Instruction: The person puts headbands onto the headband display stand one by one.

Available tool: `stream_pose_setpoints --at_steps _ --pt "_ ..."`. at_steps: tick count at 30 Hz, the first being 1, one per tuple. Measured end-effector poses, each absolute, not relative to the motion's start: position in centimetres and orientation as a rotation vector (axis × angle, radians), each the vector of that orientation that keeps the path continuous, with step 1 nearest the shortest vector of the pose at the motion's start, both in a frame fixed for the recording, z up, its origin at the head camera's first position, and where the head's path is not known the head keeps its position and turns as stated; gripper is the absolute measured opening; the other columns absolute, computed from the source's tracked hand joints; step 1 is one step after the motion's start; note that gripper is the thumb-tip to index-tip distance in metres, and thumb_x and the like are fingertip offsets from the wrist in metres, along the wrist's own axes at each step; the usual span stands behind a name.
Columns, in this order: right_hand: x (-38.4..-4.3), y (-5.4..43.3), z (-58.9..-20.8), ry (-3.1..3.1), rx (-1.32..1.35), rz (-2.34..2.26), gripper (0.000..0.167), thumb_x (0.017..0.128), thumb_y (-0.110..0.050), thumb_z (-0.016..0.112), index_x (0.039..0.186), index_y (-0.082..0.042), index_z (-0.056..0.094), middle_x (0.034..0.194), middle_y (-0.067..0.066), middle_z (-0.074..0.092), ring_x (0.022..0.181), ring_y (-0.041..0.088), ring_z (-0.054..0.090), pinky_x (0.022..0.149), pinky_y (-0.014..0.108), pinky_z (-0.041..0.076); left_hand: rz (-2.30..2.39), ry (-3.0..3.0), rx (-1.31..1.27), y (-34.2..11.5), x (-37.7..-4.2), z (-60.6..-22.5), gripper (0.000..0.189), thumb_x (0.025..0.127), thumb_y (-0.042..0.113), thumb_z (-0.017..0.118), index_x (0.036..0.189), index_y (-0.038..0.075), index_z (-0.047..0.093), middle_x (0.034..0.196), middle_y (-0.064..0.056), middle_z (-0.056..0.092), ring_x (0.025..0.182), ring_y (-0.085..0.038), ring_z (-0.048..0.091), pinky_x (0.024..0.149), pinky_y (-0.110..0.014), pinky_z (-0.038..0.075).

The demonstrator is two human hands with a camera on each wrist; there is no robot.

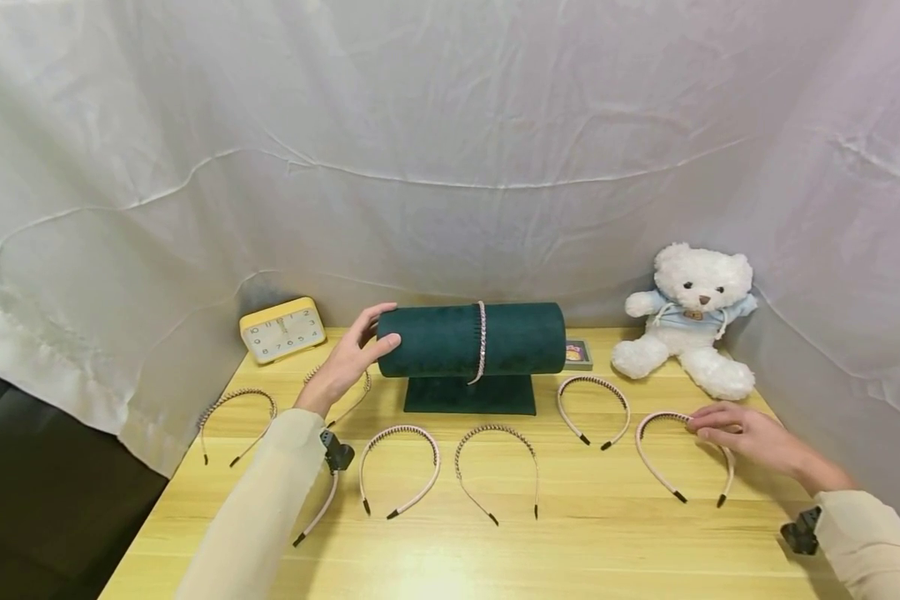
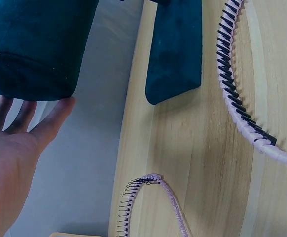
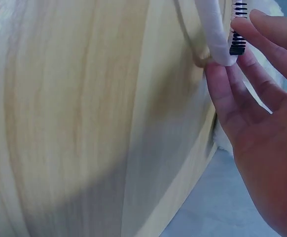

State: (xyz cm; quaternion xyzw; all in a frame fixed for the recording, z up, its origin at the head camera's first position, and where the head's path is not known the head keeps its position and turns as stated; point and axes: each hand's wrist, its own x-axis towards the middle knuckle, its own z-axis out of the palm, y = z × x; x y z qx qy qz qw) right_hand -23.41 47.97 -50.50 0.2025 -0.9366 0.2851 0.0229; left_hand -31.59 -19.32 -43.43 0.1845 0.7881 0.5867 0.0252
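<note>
Beige sleeves (image 1: 243, 504) nearest, outstretched left fingers (image 1: 370, 314) touch a green roll (image 1: 435, 340), right fingers (image 1: 708, 419) pinch a headband (image 1: 663, 415)

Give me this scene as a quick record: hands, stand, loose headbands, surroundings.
left hand: holds the left end of the green roll stand
right hand: pinches the rightmost headband
on stand: one headband, near the roll's middle
other headbands: spread across the wooden table, some partly hidden by the left sleeve
back left: yellow clock
back right: white teddy bear
</note>
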Motion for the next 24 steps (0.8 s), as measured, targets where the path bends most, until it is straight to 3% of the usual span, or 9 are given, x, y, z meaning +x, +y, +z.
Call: stream_pose_setpoints --at_steps 5,9,12,16,24 --pt "-23.3 48.4 -50.5 -2.870 0.665 0.969 0.017 0.101 -0.006 0.074 0.115 -0.007 0.084 0.126 -0.017 0.071 0.117 -0.022 0.050 0.091 0.002 0.039 1.818 2.432 0.577 -19.3 -31.7 -43.5 0.058 0.111 0.039 0.063 0.165 0.039 0.041 0.178 -0.003 0.027 0.168 -0.038 0.019 0.131 -0.071 0.021" --pt "-23.3 48.7 -50.5 -2.922 0.604 1.032 0.018 0.105 -0.011 0.072 0.118 -0.010 0.084 0.130 -0.020 0.072 0.117 -0.024 0.049 0.092 0.001 0.039 1.816 2.435 0.574 -19.3 -31.7 -43.5 0.057 0.111 0.040 0.063 0.164 0.041 0.041 0.178 -0.002 0.027 0.168 -0.037 0.018 0.131 -0.071 0.021" --pt "-23.2 48.9 -50.3 -2.978 0.513 1.056 0.020 0.107 -0.018 0.071 0.122 -0.014 0.084 0.133 -0.014 0.075 0.117 -0.025 0.049 0.092 0.003 0.042 1.816 2.437 0.571 -19.3 -31.7 -43.5 0.057 0.111 0.040 0.064 0.163 0.042 0.042 0.178 -0.002 0.028 0.168 -0.037 0.019 0.132 -0.071 0.020" --pt "-23.1 49.0 -49.9 -3.038 0.476 1.109 0.027 0.110 -0.020 0.066 0.132 -0.009 0.079 0.135 -0.006 0.077 0.117 -0.022 0.055 0.091 0.009 0.048 1.815 2.436 0.570 -19.3 -31.6 -43.5 0.058 0.111 0.040 0.064 0.164 0.041 0.041 0.178 -0.002 0.028 0.168 -0.037 0.018 0.132 -0.070 0.020" --pt "-22.9 49.2 -49.4 -3.089 0.452 1.349 0.039 0.114 -0.024 0.059 0.142 0.002 0.070 0.127 -0.011 0.080 0.105 -0.008 0.067 0.080 0.024 0.059 1.817 2.435 0.582 -19.3 -31.7 -43.7 0.059 0.111 0.038 0.063 0.166 0.037 0.040 0.178 -0.003 0.027 0.168 -0.038 0.019 0.132 -0.070 0.020"
